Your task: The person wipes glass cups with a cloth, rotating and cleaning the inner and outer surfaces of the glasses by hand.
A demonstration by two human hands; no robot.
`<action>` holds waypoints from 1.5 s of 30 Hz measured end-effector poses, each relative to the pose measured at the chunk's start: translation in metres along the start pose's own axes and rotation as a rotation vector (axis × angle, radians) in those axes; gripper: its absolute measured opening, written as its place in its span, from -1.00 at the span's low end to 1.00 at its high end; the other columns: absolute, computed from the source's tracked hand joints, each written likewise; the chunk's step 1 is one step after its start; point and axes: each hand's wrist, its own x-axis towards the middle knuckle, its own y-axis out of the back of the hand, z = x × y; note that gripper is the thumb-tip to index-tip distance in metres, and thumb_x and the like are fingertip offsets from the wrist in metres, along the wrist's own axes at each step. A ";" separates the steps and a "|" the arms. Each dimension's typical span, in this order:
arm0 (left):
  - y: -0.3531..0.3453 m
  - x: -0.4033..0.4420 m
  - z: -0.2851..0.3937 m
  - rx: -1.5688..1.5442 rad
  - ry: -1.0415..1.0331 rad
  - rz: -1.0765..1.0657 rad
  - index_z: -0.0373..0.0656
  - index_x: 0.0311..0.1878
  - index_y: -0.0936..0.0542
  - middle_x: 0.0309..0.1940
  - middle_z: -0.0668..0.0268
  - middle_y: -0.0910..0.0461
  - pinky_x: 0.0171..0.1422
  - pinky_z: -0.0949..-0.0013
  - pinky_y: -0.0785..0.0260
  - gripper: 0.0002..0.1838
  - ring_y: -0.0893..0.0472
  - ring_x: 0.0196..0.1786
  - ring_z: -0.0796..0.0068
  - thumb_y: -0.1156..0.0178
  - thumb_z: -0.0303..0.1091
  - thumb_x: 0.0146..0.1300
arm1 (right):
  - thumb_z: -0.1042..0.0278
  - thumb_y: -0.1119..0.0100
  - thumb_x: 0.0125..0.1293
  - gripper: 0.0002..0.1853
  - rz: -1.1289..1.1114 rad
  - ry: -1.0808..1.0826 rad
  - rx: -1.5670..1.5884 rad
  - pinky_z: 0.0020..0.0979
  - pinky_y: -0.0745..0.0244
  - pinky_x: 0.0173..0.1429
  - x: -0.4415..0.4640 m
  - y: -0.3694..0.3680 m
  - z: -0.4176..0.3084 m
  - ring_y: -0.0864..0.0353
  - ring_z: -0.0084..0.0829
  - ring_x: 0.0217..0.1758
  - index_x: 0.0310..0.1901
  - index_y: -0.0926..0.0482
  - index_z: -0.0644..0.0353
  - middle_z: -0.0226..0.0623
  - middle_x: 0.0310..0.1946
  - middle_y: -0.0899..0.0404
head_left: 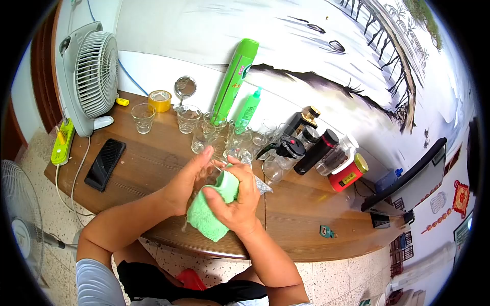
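Observation:
Over the front edge of the wooden table, my left hand [182,184] is closed around a clear drinking glass [208,176], which is partly hidden by the fingers. My right hand [237,206] grips a light green cloth [208,220] and presses it against the glass; part of the cloth hangs down below. Just beyond my hands stands a cluster of clear glasses [201,137]. Another glass [189,120] stands at the back, and one more glass [143,120] is further left.
A black phone [105,164] lies on the table [148,178] at left, near a fan [94,71] and power strip [62,143]. Behind the glasses are a green spray can [235,79] and green bottle [248,109]. A glass teapot [278,160], dark flask [317,151] and red canister [348,173] stand right.

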 end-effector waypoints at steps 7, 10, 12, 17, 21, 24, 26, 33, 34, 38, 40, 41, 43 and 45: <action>-0.002 0.007 -0.009 0.431 -0.130 0.158 -0.23 0.45 -0.50 0.26 0.19 -0.64 0.45 0.26 -0.46 -0.32 -0.63 0.26 0.40 0.11 0.23 0.72 | 0.37 -0.33 0.55 -0.86 0.057 -0.336 -0.096 -0.30 -0.59 -0.32 -0.005 0.012 -0.008 -0.76 -0.25 -0.43 -0.14 -0.72 0.27 -0.11 -0.45 -0.71; -0.020 -0.002 -0.016 0.591 -0.224 0.209 -0.18 0.53 -0.41 0.33 0.25 -0.57 0.48 0.27 -0.43 -0.42 -0.59 0.31 0.46 0.08 0.08 0.76 | 0.36 -0.37 0.53 -0.87 0.121 -0.333 -0.177 -0.31 -0.57 -0.35 -0.002 0.010 -0.006 -0.74 -0.27 -0.48 -0.11 -0.73 0.25 -0.11 -0.47 -0.71; -0.018 0.000 -0.010 0.410 -0.140 0.114 -0.15 0.50 -0.43 0.31 0.26 -0.58 0.47 0.25 -0.45 -0.43 -0.60 0.30 0.45 0.07 0.11 0.75 | 0.38 -0.38 0.52 -0.87 0.095 -0.322 -0.141 -0.31 -0.60 -0.31 -0.001 0.009 -0.009 -0.76 -0.27 -0.44 -0.08 -0.73 0.26 -0.13 -0.42 -0.75; -0.014 0.001 0.000 -0.008 -0.042 0.121 -0.10 0.21 -0.63 0.05 0.26 -0.70 0.29 0.26 -0.56 -0.45 -0.69 0.14 0.43 0.01 0.21 0.69 | 0.25 -0.58 0.32 -0.50 -0.043 -0.241 0.001 -0.18 -0.63 0.09 -0.006 0.000 -0.007 -0.73 -0.12 -0.01 0.20 -0.61 0.26 -0.05 -0.02 -0.72; -0.020 -0.002 0.012 -0.097 -0.042 0.185 -0.14 0.27 -0.62 0.14 0.23 -0.70 0.36 0.18 -0.54 -0.35 -0.69 0.17 0.36 -0.02 0.31 0.62 | 0.01 -0.67 0.17 -0.06 -0.078 -0.038 -0.017 -0.08 -0.49 0.28 -0.001 0.000 -0.006 -0.58 -0.05 0.13 0.45 -0.36 0.28 -0.01 0.18 -0.62; -0.010 -0.001 0.010 -0.040 -0.004 0.101 -0.16 0.37 -0.56 0.19 0.17 -0.68 0.46 0.14 -0.48 -0.28 -0.67 0.25 0.30 0.03 0.34 0.62 | 0.12 -0.62 0.26 -0.30 -0.005 0.000 0.020 -0.16 -0.57 0.12 0.005 -0.001 -0.009 -0.64 -0.12 -0.05 0.29 -0.50 0.30 -0.06 0.00 -0.68; -0.009 0.000 0.007 0.062 0.014 0.072 -0.19 0.43 -0.52 0.23 0.16 -0.66 0.51 0.15 -0.44 -0.24 -0.65 0.29 0.30 0.08 0.35 0.64 | 0.19 -0.55 0.37 -0.54 0.019 -0.045 0.060 -0.26 -0.62 -0.04 -0.001 -0.001 0.000 -0.68 -0.19 -0.23 0.11 -0.62 0.33 -0.14 -0.20 -0.72; -0.007 0.005 -0.013 0.774 -0.299 0.225 -0.26 0.51 -0.45 0.35 0.20 -0.56 0.53 0.29 -0.38 -0.36 -0.52 0.38 0.48 0.18 0.12 0.78 | 0.37 -0.40 0.50 -0.81 0.058 -0.275 -0.184 -0.24 -0.49 -0.42 -0.004 0.006 -0.002 -0.62 -0.19 -0.59 -0.27 -0.67 0.27 -0.17 -0.57 -0.61; -0.008 0.006 -0.015 0.707 -0.287 0.220 -0.24 0.50 -0.46 0.34 0.21 -0.56 0.52 0.28 -0.39 -0.36 -0.53 0.38 0.47 0.16 0.13 0.77 | 0.37 -0.40 0.51 -0.82 0.071 -0.281 -0.176 -0.26 -0.51 -0.41 -0.003 0.006 -0.004 -0.65 -0.20 -0.57 -0.25 -0.68 0.27 -0.17 -0.54 -0.64; -0.008 0.003 -0.004 0.281 -0.075 0.082 -0.19 0.49 -0.47 0.29 0.22 -0.59 0.50 0.22 -0.42 -0.35 -0.57 0.34 0.42 0.10 0.19 0.73 | 0.35 -0.44 0.47 -0.84 0.092 -0.271 -0.071 -0.31 -0.62 -0.27 -0.004 0.002 -0.005 -0.76 -0.24 -0.40 -0.14 -0.70 0.27 -0.14 -0.35 -0.76; -0.013 0.000 0.002 0.064 -0.020 0.126 -0.15 0.42 -0.53 0.17 0.25 -0.65 0.42 0.23 -0.48 -0.39 -0.63 0.22 0.42 0.01 0.19 0.70 | 0.33 -0.50 0.41 -0.78 0.080 -0.251 -0.006 -0.30 -0.67 -0.12 -0.005 0.001 -0.006 -0.80 -0.22 -0.27 -0.08 -0.69 0.27 -0.10 -0.22 -0.79; -0.014 0.000 0.003 -0.044 0.010 0.146 -0.13 0.38 -0.57 0.11 0.27 -0.69 0.38 0.24 -0.51 -0.41 -0.66 0.17 0.42 -0.04 0.19 0.68 | 0.31 -0.54 0.36 -0.72 0.066 -0.239 0.016 -0.27 -0.68 -0.03 -0.005 0.002 -0.010 -0.81 -0.19 -0.19 -0.05 -0.68 0.27 -0.08 -0.16 -0.80; -0.013 -0.001 0.006 -0.083 0.039 0.104 -0.16 0.39 -0.56 0.20 0.23 -0.69 0.44 0.15 -0.50 -0.35 -0.68 0.22 0.34 0.03 0.25 0.68 | 0.28 -0.60 0.28 -0.63 0.052 -0.160 0.082 -0.19 -0.68 0.12 -0.002 0.004 -0.010 -0.80 -0.10 -0.08 -0.02 -0.65 0.29 -0.03 -0.10 -0.79; -0.015 -0.002 0.012 -0.178 0.073 0.064 -0.19 0.43 -0.53 0.31 0.17 -0.65 0.50 0.08 -0.46 -0.30 -0.65 0.33 0.28 0.17 0.26 0.72 | 0.26 -0.66 0.20 -0.54 0.048 -0.030 0.172 -0.08 -0.65 0.24 0.004 0.005 -0.005 -0.78 -0.01 0.00 -0.01 -0.63 0.32 0.04 -0.08 -0.77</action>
